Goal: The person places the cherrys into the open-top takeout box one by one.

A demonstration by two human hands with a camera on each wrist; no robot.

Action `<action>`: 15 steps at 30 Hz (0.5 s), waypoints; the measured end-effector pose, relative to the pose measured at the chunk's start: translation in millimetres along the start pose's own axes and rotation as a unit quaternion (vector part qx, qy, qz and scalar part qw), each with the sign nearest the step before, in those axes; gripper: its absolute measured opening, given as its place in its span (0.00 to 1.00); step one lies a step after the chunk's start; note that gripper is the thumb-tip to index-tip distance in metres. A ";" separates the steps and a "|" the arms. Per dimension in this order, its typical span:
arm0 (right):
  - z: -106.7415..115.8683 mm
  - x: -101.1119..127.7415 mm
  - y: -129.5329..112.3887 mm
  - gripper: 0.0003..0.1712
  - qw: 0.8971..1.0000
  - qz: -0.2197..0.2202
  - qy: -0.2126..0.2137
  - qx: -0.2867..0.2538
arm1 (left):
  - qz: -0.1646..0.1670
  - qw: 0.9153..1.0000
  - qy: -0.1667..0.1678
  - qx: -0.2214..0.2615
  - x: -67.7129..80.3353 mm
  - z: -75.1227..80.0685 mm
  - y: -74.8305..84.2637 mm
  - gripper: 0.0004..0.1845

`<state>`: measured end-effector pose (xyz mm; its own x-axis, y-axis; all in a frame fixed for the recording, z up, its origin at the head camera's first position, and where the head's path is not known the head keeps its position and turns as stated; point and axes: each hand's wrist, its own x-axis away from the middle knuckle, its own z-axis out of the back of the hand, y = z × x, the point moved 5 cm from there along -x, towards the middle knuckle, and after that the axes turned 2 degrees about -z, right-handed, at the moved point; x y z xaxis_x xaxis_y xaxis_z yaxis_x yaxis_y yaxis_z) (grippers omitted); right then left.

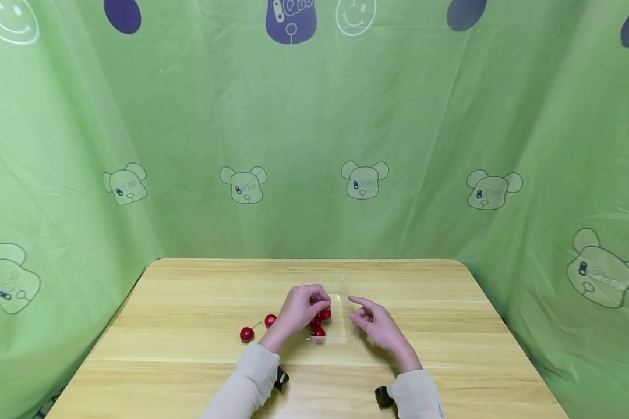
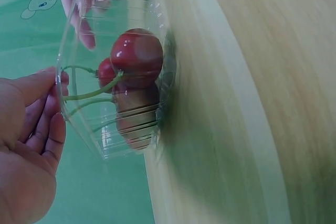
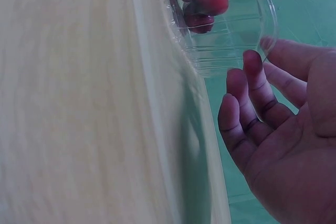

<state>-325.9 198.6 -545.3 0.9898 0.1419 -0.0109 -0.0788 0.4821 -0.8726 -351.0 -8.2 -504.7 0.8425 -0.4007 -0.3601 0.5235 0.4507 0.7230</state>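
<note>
Two hands at a clear box [image 1: 340, 326] of cherries [image 1: 320, 323]
Left hand [image 1: 301, 308] pinched a cherry stem at the rim; right hand [image 1: 374, 323] hovered beside, fingers loose.

Head view: bright, even, diffuse light is falling from above and in front; nothing is reading as dim. Soft, short shadows are sitting under the left hand [image 1: 300, 311] and right hand [image 1: 375, 323] on the table [image 1: 188, 326]. The green backdrop [image 1: 314, 134] is bowing outward toward the frame edges, wide-lens distortion. Focus is holding sharp across the middle.

Wrist views: wood grain is smearing into streaks, motion blur or very close focus. The clear container [image 2: 118, 72] is catching pale glare lines along its ribs. The cherries [image 2: 137, 53] are showing a soft white highlight. Near fingers are looking soft-edged, with a greenish cast.
</note>
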 end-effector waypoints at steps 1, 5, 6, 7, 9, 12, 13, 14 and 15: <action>-0.1 0.0 -0.2 0.28 1.000 0.002 0.001 0.000 | -0.001 1.000 0.000 -0.002 0.2 0.3 -0.1 0.02; -0.4 -0.1 -1.0 0.28 1.000 0.006 0.002 -0.001 | -0.005 1.000 0.005 -0.013 1.4 1.9 -1.5 0.02; -0.4 -0.1 -1.1 0.28 1.000 0.006 0.003 -0.001 | -0.004 1.000 0.006 -0.015 1.8 2.3 -1.9 0.02; -0.4 -0.1 -1.1 0.28 1.000 0.004 0.003 -0.002 | -0.003 1.000 0.006 -0.017 2.2 2.6 -2.5 0.02; -0.3 -0.1 -0.7 0.28 1.000 0.002 0.003 -0.003 | 0.000 1.000 0.004 -0.020 2.7 3.1 -3.5 0.02; -0.4 -0.3 -0.1 0.28 1.000 -0.005 0.002 -0.005 | 0.005 1.000 0.002 -0.022 3.2 4.2 -4.7 0.02; -0.5 -0.4 0.0 0.28 1.000 -0.006 0.001 -0.005 | 0.004 1.000 0.002 -0.023 3.4 4.6 -5.0 0.02; -0.5 -0.3 -0.1 0.28 1.000 -0.006 0.001 -0.006 | 0.005 1.000 0.002 -0.023 3.5 5.1 -5.3 0.02; -0.7 -0.6 0.1 0.28 1.000 -0.006 0.000 -0.006 | 0.006 1.000 0.003 -0.024 3.8 5.6 -5.5 0.02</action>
<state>-326.4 197.9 -545.7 0.9908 0.1351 0.0000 -0.0646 0.4732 -0.8786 -351.4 -16.7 -506.7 0.8490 -0.3912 -0.3553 0.5194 0.4938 0.6974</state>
